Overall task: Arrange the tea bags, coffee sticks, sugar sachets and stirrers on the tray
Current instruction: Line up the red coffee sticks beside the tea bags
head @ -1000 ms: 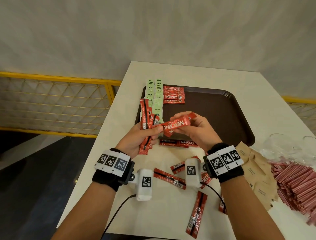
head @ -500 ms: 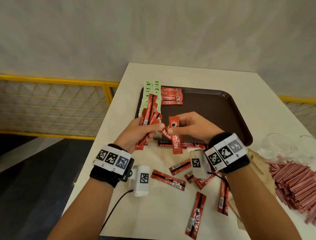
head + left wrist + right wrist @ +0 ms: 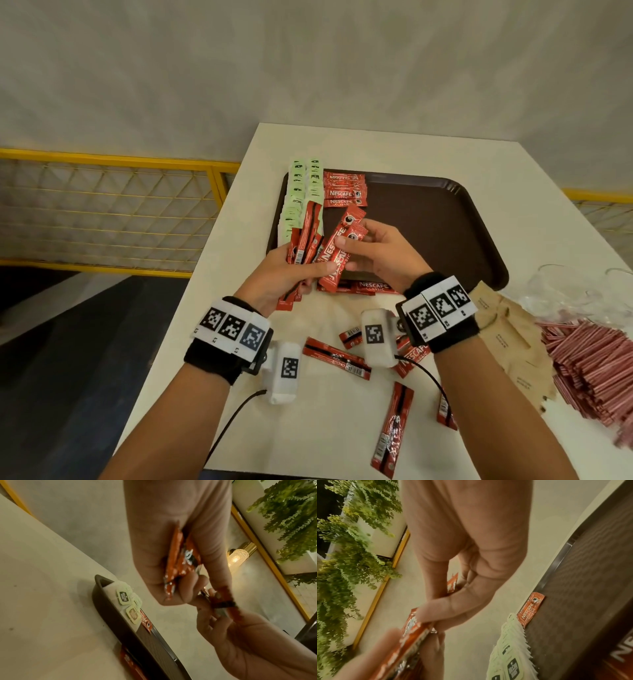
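Observation:
My left hand (image 3: 291, 270) grips a fanned bunch of red coffee sticks (image 3: 305, 246) above the near left corner of the brown tray (image 3: 445, 240). My right hand (image 3: 373, 253) pinches two red coffee sticks (image 3: 340, 250) and lays them against that bunch, where my left thumb also touches them. On the tray's far left lie rows of green tea bags (image 3: 303, 192) and a short stack of coffee sticks (image 3: 344, 193). In the left wrist view the bunch of coffee sticks (image 3: 180, 563) sits between palm and curled fingers. The right wrist view shows a thumb pressing on a coffee stick (image 3: 412, 631).
Loose coffee sticks (image 3: 337, 358) lie scattered on the white table (image 3: 308, 428) near me, some at the tray's near edge. Brown paper sachets (image 3: 503, 335) and a heap of red stirrers (image 3: 596, 370) lie at the right, beside clear plastic. A yellow railing (image 3: 102, 161) runs left of the table.
My right hand turned its coffee stick from crosswise to lengthwise and brought it up to the bunch in my left hand. Both hands rose slightly toward the tray.

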Demonstrator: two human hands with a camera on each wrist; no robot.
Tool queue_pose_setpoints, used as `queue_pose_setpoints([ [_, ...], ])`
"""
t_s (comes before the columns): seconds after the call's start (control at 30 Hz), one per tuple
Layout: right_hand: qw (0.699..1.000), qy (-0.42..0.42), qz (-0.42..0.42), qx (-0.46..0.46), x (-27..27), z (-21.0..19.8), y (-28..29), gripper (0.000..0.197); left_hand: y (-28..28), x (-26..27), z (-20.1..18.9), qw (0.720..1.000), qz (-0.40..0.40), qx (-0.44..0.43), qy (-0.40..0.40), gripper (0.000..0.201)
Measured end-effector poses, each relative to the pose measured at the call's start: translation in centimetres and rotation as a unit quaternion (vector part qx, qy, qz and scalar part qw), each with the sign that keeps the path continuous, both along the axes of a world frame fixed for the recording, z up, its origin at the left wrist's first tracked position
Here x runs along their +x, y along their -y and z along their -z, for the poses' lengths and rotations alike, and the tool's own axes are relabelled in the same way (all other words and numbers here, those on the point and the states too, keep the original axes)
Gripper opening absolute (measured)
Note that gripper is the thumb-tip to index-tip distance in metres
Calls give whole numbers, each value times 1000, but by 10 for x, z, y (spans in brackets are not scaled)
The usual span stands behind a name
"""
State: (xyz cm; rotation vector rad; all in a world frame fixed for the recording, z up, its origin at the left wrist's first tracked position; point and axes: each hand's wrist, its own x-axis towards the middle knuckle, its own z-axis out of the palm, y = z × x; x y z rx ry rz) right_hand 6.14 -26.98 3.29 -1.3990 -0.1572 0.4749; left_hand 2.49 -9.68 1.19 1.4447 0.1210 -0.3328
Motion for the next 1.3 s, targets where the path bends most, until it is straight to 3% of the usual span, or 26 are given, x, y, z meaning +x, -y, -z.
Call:
queue_pose_setpoints([
  [0.1, 1000, 3, 5, 2, -1, 2, -1, 27, -3, 1, 0, 1000, -10, 24, -3, 32],
  [0.2, 997, 80, 9, -21, 1, 3, 4, 49, -8, 4, -2, 999, -17, 46, 2, 29],
  [0.27, 987, 145, 16, -64, 3, 2, 6, 43, -11, 6, -3, 999, -26, 47, 1, 28],
  [0.33, 981, 169, 18, -94, 5, 2, 6, 24, -14, 7, -4, 998, -39, 44, -1, 28],
  [0.47, 990, 119, 10, -73, 5, 6, 7, 10, -18, 14, -6, 998, -60, 28, 5, 36],
  [0.6, 991, 116, -1, -70, 5, 9, 6, 15, -20, 21, -10, 997, -54, 47, 14, 32],
  [0.73, 987, 152, 36, -44, 7, 7, 7, 40, -22, 23, -13, 998, -24, 62, 8, 35],
  [0.9, 985, 162, 50, -47, 10, 5, 9, 17, -23, 21, -14, 999, -13, 32, 22, 44],
  [1.2, 996, 86, 17, -20, 15, 12, 20, 18, -22, 24, -10, 995, -92, 16, 44, 21],
  [1.3, 992, 105, -1, -67, 21, 12, 23, 19, -21, 28, -9, 993, -109, 19, 50, 17],
])
